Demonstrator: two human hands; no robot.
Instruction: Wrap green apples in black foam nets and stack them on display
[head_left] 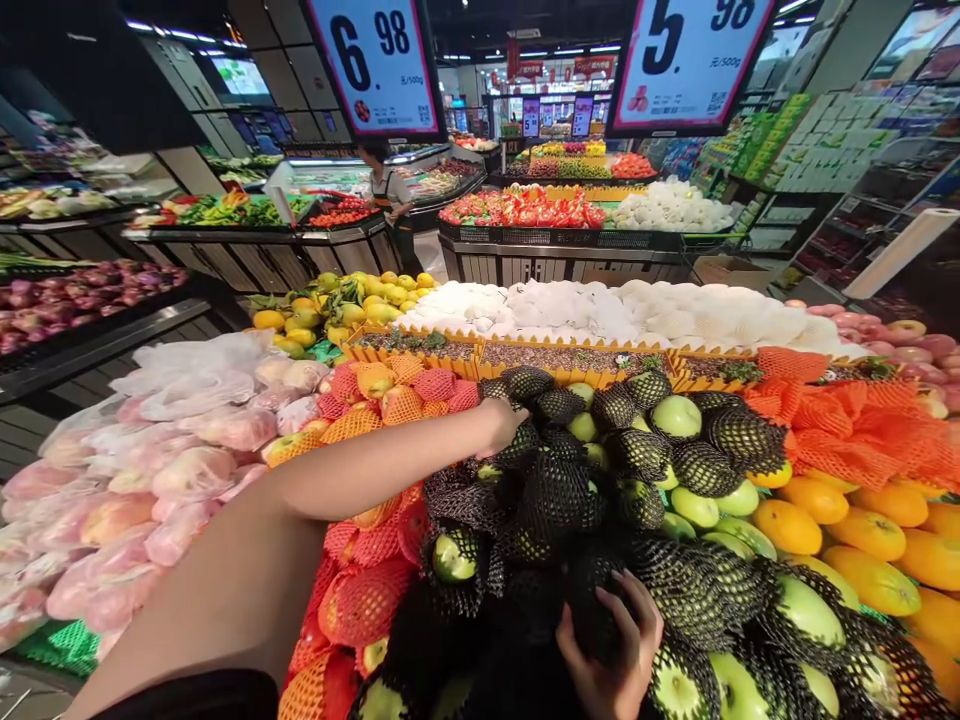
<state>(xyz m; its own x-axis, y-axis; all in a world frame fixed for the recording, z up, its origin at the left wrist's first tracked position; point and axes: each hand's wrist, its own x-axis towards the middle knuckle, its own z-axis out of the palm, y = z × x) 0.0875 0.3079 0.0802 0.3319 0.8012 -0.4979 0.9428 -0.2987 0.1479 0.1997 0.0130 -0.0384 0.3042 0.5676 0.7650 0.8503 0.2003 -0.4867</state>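
A heap of green apples [676,416] in black foam nets fills the middle of the display. My left arm stretches from the lower left across red-netted fruit. My left hand [498,421] reaches into the black nets at the heap's far left, where its fingers are buried among them. My right hand [609,652] is at the bottom edge, with its fingers wrapped round a black-netted apple [592,608] at the front of the heap.
Orange fruit [862,530] and orange nets lie to the right, with red- and orange-netted fruit [375,590] and bagged peaches [150,480] to the left. White-netted fruit [637,310] and yellow fruit [352,300] lie behind. Price signs [379,60] hang overhead. A person [388,195] stands at a far stall.
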